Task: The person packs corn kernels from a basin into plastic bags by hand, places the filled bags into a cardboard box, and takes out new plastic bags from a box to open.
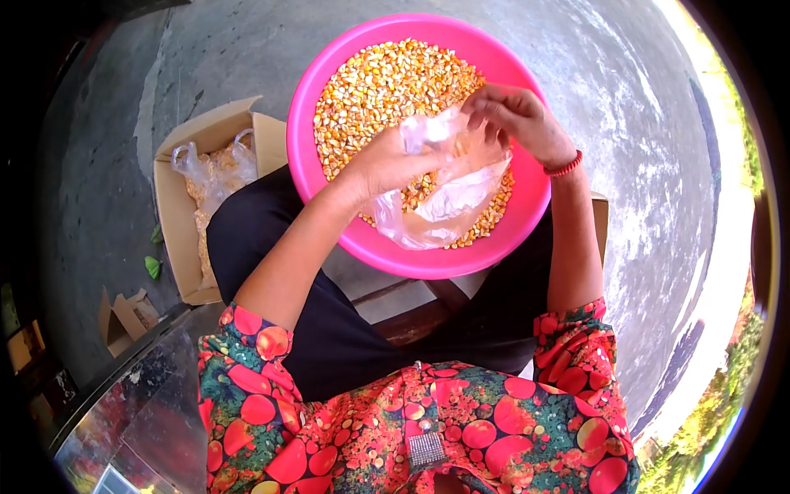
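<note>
A round pink basin (539, 177) holds many loose yellow and orange corn kernels (370, 86). Over the kernels, on the basin's right and lower part, hangs a thin clear plastic bag (457, 198). My left hand (395, 160) is closed on the bag's left edge, its fingertips partly hidden by the plastic. At the bag's upper right is my right hand (514, 119), with a red bracelet on the wrist; its fingers are curled at the bag's rim, and kernels show beneath.
An open cardboard box (169, 214) at the left holds a clear bag (210, 177) and corn kernels. A smaller piece of cardboard (127, 321) and a green leaf (152, 267) lie on the grey floor (634, 165). Another box edge (600, 222) shows right of the basin.
</note>
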The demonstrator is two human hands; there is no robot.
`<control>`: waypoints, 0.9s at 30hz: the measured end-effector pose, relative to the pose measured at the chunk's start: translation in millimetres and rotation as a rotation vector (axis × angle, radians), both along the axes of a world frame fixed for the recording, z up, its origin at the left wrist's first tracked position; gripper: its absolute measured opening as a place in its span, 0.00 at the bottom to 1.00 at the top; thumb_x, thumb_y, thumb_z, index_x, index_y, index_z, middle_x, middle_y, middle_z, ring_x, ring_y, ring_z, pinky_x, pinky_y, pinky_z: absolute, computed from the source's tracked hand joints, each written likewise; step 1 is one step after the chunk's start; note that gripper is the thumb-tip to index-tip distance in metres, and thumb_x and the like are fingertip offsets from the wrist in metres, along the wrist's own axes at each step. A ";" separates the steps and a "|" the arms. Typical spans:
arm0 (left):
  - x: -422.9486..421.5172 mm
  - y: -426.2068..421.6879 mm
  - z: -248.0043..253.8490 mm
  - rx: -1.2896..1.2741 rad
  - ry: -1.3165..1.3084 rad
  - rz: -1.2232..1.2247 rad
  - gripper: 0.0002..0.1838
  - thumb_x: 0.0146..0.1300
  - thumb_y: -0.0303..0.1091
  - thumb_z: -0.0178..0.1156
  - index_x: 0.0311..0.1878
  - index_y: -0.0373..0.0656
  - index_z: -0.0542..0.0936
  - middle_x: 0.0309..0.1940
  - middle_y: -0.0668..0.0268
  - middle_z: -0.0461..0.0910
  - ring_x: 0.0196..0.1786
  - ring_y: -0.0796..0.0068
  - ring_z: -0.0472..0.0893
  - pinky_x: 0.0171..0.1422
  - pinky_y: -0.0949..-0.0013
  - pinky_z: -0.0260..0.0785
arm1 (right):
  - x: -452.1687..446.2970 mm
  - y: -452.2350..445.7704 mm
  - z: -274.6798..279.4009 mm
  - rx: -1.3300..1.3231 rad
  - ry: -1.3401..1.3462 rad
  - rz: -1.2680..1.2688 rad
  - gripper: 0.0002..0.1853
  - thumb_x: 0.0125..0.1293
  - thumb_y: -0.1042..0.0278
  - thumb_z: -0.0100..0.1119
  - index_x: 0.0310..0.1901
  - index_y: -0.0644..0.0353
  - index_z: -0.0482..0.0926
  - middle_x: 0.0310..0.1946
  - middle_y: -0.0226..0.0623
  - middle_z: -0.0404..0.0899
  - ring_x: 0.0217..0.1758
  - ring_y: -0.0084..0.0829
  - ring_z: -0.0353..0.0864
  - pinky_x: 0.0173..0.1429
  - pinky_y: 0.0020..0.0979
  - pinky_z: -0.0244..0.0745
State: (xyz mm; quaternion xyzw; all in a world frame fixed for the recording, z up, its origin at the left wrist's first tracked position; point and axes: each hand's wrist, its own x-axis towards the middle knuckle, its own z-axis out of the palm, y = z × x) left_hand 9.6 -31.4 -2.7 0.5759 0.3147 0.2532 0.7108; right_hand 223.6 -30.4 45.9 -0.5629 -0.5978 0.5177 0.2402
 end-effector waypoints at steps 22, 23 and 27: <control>7.2 -11.5 -12.8 -0.139 0.314 -0.179 0.14 0.63 0.37 0.51 0.47 0.39 0.76 0.33 0.68 0.78 0.32 0.81 0.74 0.38 0.74 0.69 | -40.0 36.2 -64.4 -0.352 0.549 -0.314 0.16 0.69 0.62 0.41 0.50 0.63 0.72 0.43 0.35 0.75 0.39 0.27 0.78 0.42 0.25 0.79; 6.7 -10.0 -22.3 -0.143 0.282 -0.097 0.14 0.63 0.37 0.51 0.47 0.39 0.76 0.33 0.68 0.78 0.32 0.81 0.74 0.38 0.74 0.68 | -37.3 36.3 -58.5 -0.360 0.632 -0.229 0.17 0.70 0.62 0.39 0.49 0.64 0.72 0.43 0.35 0.75 0.40 0.28 0.79 0.43 0.25 0.79; 4.6 -1.1 -13.7 -0.202 0.235 0.146 0.13 0.65 0.35 0.48 0.46 0.39 0.77 0.35 0.68 0.79 0.34 0.83 0.74 0.38 0.77 0.67 | -26.0 39.7 -45.6 -0.233 0.742 -0.216 0.17 0.70 0.62 0.36 0.45 0.66 0.72 0.42 0.36 0.75 0.42 0.30 0.79 0.45 0.26 0.79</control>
